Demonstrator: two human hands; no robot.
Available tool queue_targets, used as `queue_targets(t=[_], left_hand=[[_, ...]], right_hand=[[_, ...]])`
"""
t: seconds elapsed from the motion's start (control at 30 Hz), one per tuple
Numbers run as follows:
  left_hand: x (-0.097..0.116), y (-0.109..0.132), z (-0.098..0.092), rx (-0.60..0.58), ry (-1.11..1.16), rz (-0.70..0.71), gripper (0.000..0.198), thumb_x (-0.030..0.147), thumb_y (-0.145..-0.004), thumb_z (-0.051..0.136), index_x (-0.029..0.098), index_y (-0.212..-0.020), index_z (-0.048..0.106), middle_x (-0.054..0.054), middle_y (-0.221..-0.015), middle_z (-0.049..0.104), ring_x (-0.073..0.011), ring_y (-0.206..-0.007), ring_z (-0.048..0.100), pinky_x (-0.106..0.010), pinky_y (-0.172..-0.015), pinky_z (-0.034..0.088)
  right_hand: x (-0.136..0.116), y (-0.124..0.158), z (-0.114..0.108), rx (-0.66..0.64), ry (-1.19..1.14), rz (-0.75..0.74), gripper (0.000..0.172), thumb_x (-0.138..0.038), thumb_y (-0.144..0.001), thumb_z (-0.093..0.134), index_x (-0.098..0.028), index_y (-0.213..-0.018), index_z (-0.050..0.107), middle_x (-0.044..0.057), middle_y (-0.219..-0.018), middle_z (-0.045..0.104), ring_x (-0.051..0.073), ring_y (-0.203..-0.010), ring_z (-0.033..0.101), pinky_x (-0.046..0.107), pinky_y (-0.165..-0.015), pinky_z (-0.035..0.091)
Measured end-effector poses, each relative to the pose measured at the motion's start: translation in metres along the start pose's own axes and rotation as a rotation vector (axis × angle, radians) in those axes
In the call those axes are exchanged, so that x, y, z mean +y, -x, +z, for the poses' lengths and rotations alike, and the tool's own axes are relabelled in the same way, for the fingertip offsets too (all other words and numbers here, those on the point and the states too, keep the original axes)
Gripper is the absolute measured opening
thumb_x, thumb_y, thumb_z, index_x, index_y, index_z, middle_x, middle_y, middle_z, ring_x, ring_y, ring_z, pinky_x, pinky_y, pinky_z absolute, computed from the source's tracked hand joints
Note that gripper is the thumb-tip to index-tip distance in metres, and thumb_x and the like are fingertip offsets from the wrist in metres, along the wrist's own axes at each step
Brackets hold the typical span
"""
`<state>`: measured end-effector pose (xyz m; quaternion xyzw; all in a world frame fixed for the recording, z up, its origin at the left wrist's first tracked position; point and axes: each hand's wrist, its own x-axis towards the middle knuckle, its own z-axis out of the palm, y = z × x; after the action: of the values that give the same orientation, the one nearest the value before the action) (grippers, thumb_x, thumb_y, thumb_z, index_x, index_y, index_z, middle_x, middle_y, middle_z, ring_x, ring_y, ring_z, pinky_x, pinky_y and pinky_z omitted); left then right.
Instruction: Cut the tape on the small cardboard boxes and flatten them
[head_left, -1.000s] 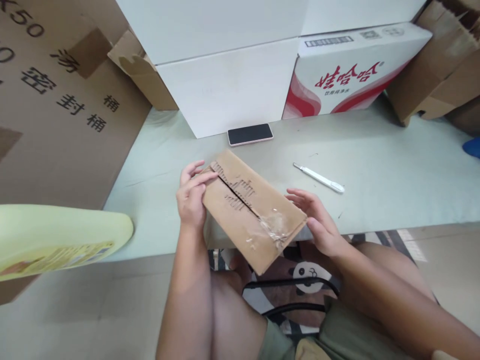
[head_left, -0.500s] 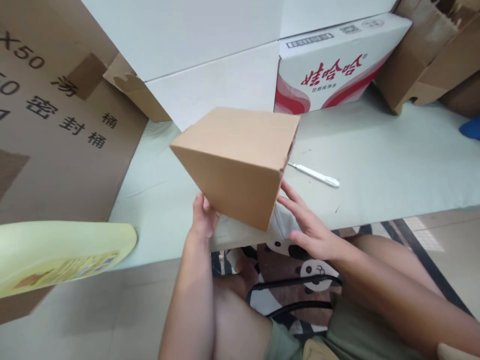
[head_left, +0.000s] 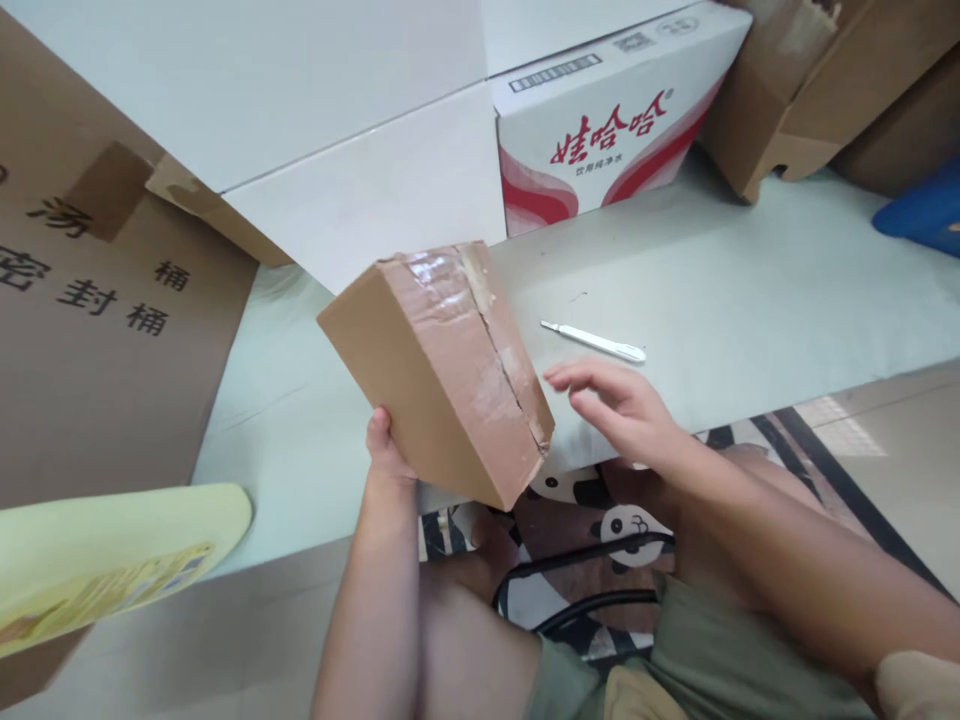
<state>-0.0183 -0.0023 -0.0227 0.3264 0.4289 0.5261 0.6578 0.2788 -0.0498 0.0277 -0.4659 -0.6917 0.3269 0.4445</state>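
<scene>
A brown cardboard box (head_left: 427,400) is tilted up in front of me, its taped side with a slit seam turned to the upper right. My left hand (head_left: 388,450) grips its lower left, thumb on the plain face and the other fingers hidden behind. Just right of the box hangs my right hand (head_left: 615,400), fingers loosely curved and apart, holding nothing. Beyond that hand a white scalpel-like knife (head_left: 596,342) lies on the pale green tabletop (head_left: 750,300), its narrow end pointing left.
At the back stand large white boxes (head_left: 375,190) and a white-and-red printed carton (head_left: 592,150). A big brown carton (head_left: 112,330) rises on the left, with a pale yellow bottle (head_left: 127,550) nearer me. Far right are an open cardboard box (head_left: 795,110) and a blue object (head_left: 922,215).
The box has been turned in my left hand, so its taped, slit side now shows. My right hand has come away from beside the box's edge. The view has shifted slightly right.
</scene>
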Motion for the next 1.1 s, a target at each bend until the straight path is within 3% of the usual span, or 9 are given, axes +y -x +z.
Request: queue_targets(t=[0.1,0.2,0.3,0.4,0.53,0.6,0.8,0.93,1.1], left_hand=[[-0.001,0.006,0.006,0.059,0.045,-0.012,0.064,0.079,-0.067,0.060,0.027,-0.102,0.073,-0.007,-0.104,0.076,-0.0309,-0.096,0.071,-0.044,-0.079,0.061],[0.000,0.010,0.005,0.054,0.048,-0.028,0.062,0.078,-0.072,0.055,0.029,-0.107,0.071,-0.004,-0.104,0.076,-0.0288,-0.098,0.071,-0.042,-0.081,0.059],[0.002,0.010,0.003,0.026,0.046,-0.014,0.062,0.078,-0.073,0.053,0.031,-0.109,0.070,-0.003,-0.104,0.075,-0.0270,-0.099,0.070,-0.041,-0.081,0.059],[0.003,0.008,0.000,0.020,0.016,0.030,0.061,0.079,-0.072,0.053,0.031,-0.105,0.070,-0.003,-0.101,0.075,-0.0281,-0.101,0.069,-0.042,-0.081,0.059],[0.001,0.007,-0.008,0.043,-0.073,0.093,0.061,0.081,-0.070,0.054,0.032,-0.103,0.071,-0.005,-0.098,0.076,-0.0314,-0.105,0.067,-0.043,-0.082,0.058],[0.000,0.008,-0.013,0.046,-0.097,0.095,0.062,0.082,-0.069,0.054,0.032,-0.102,0.072,-0.005,-0.097,0.076,-0.0322,-0.105,0.067,-0.044,-0.082,0.058],[0.000,0.011,-0.023,0.033,-0.127,0.097,0.060,0.080,-0.062,0.064,0.032,-0.096,0.074,-0.006,-0.091,0.076,-0.0329,-0.095,0.070,-0.046,-0.079,0.061],[0.003,0.011,-0.025,0.039,-0.152,0.153,0.057,0.076,-0.058,0.071,0.033,-0.094,0.074,-0.004,-0.086,0.076,-0.0320,-0.087,0.072,-0.046,-0.077,0.062],[0.010,0.013,-0.016,0.075,-0.179,0.225,0.062,0.069,-0.054,0.076,0.034,-0.105,0.073,-0.004,-0.090,0.077,-0.0337,-0.093,0.072,-0.048,-0.083,0.061]], right_hand=[[0.027,-0.007,-0.008,0.140,0.428,0.142,0.030,-0.030,-0.089,0.054,-0.021,-0.116,0.065,0.013,-0.117,0.068,0.032,-0.108,0.061,0.050,-0.093,0.048],[0.052,-0.012,-0.016,0.064,0.734,0.286,0.040,-0.032,-0.086,0.057,-0.018,-0.123,0.062,0.018,-0.121,0.065,0.037,-0.109,0.057,0.053,-0.089,0.045],[0.060,-0.016,-0.022,0.019,0.846,0.371,0.025,-0.031,-0.089,0.054,-0.019,-0.106,0.068,0.017,-0.106,0.068,0.036,-0.101,0.058,0.051,-0.084,0.043],[0.052,-0.017,-0.024,0.046,0.686,0.354,0.021,-0.031,-0.092,0.050,-0.019,-0.087,0.067,0.012,-0.088,0.069,0.029,-0.087,0.060,0.043,-0.077,0.043],[0.024,-0.006,-0.019,0.086,0.068,0.296,0.034,-0.039,-0.099,0.039,-0.018,-0.086,0.063,0.002,-0.063,0.060,0.016,-0.058,0.056,0.029,-0.058,0.042],[0.008,0.001,-0.014,0.054,-0.087,0.248,0.036,-0.042,-0.099,0.039,-0.018,-0.083,0.061,-0.003,-0.054,0.052,0.013,-0.049,0.049,0.026,-0.052,0.039],[-0.018,0.014,-0.005,-0.014,-0.057,0.012,0.028,-0.030,-0.099,0.042,-0.020,-0.080,0.061,-0.003,-0.056,0.052,0.012,-0.051,0.048,0.026,-0.053,0.039],[-0.019,0.014,-0.005,-0.024,-0.015,-0.007,0.027,-0.026,-0.098,0.042,-0.020,-0.083,0.064,-0.002,-0.060,0.054,0.013,-0.054,0.051,0.026,-0.054,0.040],[-0.019,0.015,-0.003,-0.047,0.062,0.036,0.029,-0.026,-0.099,0.042,-0.019,-0.083,0.065,0.000,-0.063,0.054,0.014,-0.058,0.052,0.027,-0.056,0.040]])
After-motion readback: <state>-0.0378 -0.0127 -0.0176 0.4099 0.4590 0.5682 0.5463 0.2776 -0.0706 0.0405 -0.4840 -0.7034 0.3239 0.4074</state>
